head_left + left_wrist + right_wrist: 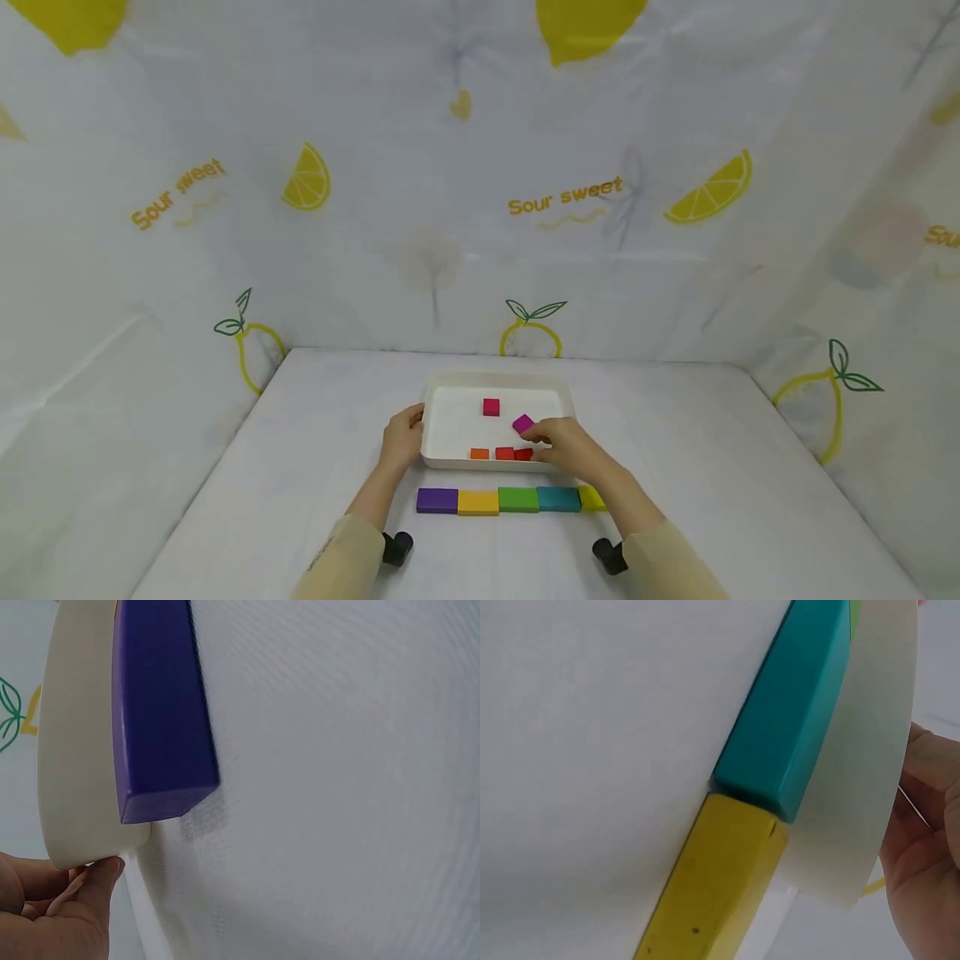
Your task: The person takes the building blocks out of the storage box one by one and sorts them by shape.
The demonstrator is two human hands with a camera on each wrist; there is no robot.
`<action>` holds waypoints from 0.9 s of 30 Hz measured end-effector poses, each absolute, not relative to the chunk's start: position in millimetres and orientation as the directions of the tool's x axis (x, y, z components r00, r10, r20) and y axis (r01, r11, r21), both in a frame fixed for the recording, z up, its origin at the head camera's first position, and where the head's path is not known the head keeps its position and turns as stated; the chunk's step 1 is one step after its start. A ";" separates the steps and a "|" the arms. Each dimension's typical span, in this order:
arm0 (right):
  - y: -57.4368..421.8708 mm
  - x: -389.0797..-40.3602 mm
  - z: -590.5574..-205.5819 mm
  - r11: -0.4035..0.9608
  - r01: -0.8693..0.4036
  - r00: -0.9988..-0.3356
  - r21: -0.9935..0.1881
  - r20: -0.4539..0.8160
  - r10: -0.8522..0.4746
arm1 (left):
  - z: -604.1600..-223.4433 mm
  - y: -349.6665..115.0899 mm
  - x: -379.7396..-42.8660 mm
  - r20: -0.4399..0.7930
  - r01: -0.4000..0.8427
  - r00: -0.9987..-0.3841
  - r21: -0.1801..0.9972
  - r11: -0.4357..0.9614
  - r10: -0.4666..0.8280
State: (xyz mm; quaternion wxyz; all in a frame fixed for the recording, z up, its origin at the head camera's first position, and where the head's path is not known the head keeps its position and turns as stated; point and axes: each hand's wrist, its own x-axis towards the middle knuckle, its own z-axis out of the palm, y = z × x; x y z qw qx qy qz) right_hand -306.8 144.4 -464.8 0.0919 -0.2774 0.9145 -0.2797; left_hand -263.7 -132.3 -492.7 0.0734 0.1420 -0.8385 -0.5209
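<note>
A white tray [457, 465] lies on the table, and my left hand [402, 437] grips its left end. In the left wrist view, the thumb [105, 879] touches the tray's corner. Over the tray's right side, my right hand [567, 446] has its fingertips at a tilted magenta block [522, 424]; whether they pinch it is unclear. A crimson block [491, 407] sits farther back. Along the tray's near wall are an orange block [479, 454], a red block [505, 454] and a darker red block [522, 455] by the right hand. The right wrist view hides the fingertips behind the tray wall.
In front of the tray runs a row of blocks: purple [437, 501], orange-yellow [477, 503], green [517, 500], teal [558, 499] and yellow [592, 498]. The right forearm passes above the yellow one. A lemon-print sheet [375, 275] hangs behind the white table [712, 467].
</note>
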 end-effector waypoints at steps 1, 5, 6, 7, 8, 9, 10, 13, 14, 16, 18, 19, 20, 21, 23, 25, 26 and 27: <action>142.5 -308.9 -464.3 0.688 -0.463 -0.823 -0.560 -0.018 -0.568 | -491.3 -132.6 -263.9 -0.023 -0.161 -0.948 0.894 0.418 -0.316; 137.2 -315.6 -466.2 0.682 -0.489 -0.800 -0.544 -0.032 -0.599 | -490.3 -134.2 -265.0 -0.024 -0.166 -0.946 0.892 0.421 -0.324; 136.7 -316.4 -466.8 0.676 -0.503 -0.790 -0.539 -0.030 -0.612 | -490.4 -134.5 -265.0 -0.023 -0.165 -0.946 0.891 0.423 -0.322; 136.4 -317.1 -467.4 0.670 -0.516 -0.783 -0.534 -0.024 -0.622 | -491.2 -134.3 -265.8 -0.025 -0.165 -0.947 0.893 0.418 -0.321; 136.4 -317.6 -468.2 0.665 -0.529 -0.776 -0.527 -0.017 -0.631 | -491.7 -134.3 -266.4 -0.025 -0.162 -0.948 0.895 0.415 -0.316; 136.5 -317.7 -468.6 0.658 -0.543 -0.767 -0.521 -0.010 -0.641 | -492.3 -134.2 -267.0 -0.026 -0.160 -0.949 0.898 0.410 -0.314; 136.6 -317.5 -469.1 0.655 -0.550 -0.762 -0.518 -0.009 -0.647 | -492.7 -133.9 -267.4 -0.025 -0.158 -0.950 0.899 0.409 -0.311; 137.4 -316.7 -469.8 0.652 -0.562 -0.757 -0.510 -0.002 -0.654 | -493.9 -132.8 -268.8 -0.032 -0.157 -0.952 0.904 0.398 -0.304; 137.8 -316.7 -470.0 0.651 -0.567 -0.754 -0.505 -0.001 -0.657 | -494.2 -132.6 -269.1 -0.034 -0.158 -0.952 0.905 0.396 -0.303; 138.3 -317.3 -470.8 0.653 -0.574 -0.752 -0.495 0.003 -0.659 | -494.4 -132.4 -269.4 -0.032 -0.158 -0.952 0.904 0.397 -0.306; 138.8 -318.0 -471.3 0.653 -0.581 -0.751 -0.486 0.012 -0.660 | -494.3 -132.4 -269.5 -0.034 -0.160 -0.951 0.904 0.397 -0.307; 139.1 -318.3 -471.5 0.654 -0.582 -0.752 -0.483 0.014 -0.659 | -493.9 -132.6 -269.5 -0.032 -0.159 -0.951 0.903 0.399 -0.306; 139.5 -318.7 -471.4 0.657 -0.580 -0.754 -0.482 0.012 -0.657 | -493.8 -132.8 -269.4 -0.036 -0.163 -0.951 0.902 0.400 -0.308; 139.8 -319.0 -471.5 0.660 -0.577 -0.758 -0.481 0.013 -0.652 | -493.5 -133.1 -269.2 -0.034 -0.163 -0.951 0.900 0.405 -0.307; 140.3 -319.1 -471.0 0.670 -0.559 -0.771 -0.488 0.010 -0.636 | -493.3 -133.7 -269.1 -0.038 -0.166 -0.952 0.898 0.408 -0.302; 140.7 -318.8 -470.6 0.685 -0.534 -0.787 -0.496 -0.003 -0.616 | -493.3 -134.6 -269.0 -0.041 -0.167 -0.953 0.896 0.411 -0.299; 140.8 -318.6 -470.4 0.693 -0.521 -0.796 -0.498 -0.011 -0.606 | -493.7 -135.0 -268.8 -0.042 -0.167 -0.954 0.896 0.412 -0.296; 140.8 -318.4 -470.6 0.703 -0.507 -0.805 -0.499 -0.018 -0.593 | -494.2 -135.3 -268.6 -0.045 -0.167 -0.955 0.897 0.409 -0.292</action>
